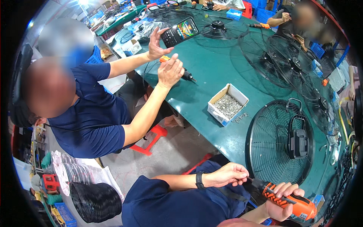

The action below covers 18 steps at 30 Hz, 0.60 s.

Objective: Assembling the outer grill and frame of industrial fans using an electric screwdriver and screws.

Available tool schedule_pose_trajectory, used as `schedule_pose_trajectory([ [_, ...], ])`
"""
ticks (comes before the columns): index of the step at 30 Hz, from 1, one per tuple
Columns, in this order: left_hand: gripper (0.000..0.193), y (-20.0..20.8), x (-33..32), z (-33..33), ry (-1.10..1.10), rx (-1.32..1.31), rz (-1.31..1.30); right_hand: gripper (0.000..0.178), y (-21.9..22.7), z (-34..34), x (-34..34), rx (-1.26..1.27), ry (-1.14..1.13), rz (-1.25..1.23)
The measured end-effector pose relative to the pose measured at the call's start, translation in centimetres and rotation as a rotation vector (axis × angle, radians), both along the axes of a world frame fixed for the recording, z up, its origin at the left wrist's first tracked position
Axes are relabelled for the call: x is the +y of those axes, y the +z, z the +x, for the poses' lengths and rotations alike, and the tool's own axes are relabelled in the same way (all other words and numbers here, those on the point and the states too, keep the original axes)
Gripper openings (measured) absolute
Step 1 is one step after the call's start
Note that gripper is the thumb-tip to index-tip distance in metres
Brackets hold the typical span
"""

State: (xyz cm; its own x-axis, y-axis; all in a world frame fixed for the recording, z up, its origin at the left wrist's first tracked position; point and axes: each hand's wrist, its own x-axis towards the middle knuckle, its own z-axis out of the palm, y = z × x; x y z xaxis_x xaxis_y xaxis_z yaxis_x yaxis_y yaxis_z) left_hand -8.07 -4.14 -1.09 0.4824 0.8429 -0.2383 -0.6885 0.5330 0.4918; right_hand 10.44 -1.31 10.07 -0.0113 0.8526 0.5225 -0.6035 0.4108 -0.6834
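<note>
My right hand (278, 210) is wrapped round the body of an orange and black electric screwdriver (269, 192), which points left toward my other hand. At the end of its thin bit, my left hand (228, 175) is closed in a pinch. Whatever those fingertips hold is too small to make out. Just beyond both hands, a round black fan grille (264, 142) lies on the green table (202, 109), with a black motor box (298, 143) and a handle on it. Farther off stands an open cardboard box (239, 92) full of small metal screws (227, 105).
Several loose screws (240, 117) lie beside the box. At left, a seated co-worker holds a phone (180, 32) near another electric screwdriver (187, 75). More fan grilles (261, 56) cover the table's far right. Another person works there. Black grilles (96, 202) are stacked on the floor at lower left.
</note>
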Motion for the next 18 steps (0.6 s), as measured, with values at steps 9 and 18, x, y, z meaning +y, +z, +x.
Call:
schedule_pose_trajectory([
  [9,0.018,0.02,-0.24,0.15,-0.024,0.045,0.002,0.044,-0.04,0.26,-0.11,-0.006,-0.028,-0.009],
  [18,0.019,-0.11,-0.62,0.12,-0.022,0.052,0.001,0.043,-0.05,-0.03,-0.47,-0.01,-0.013,0.008],
])
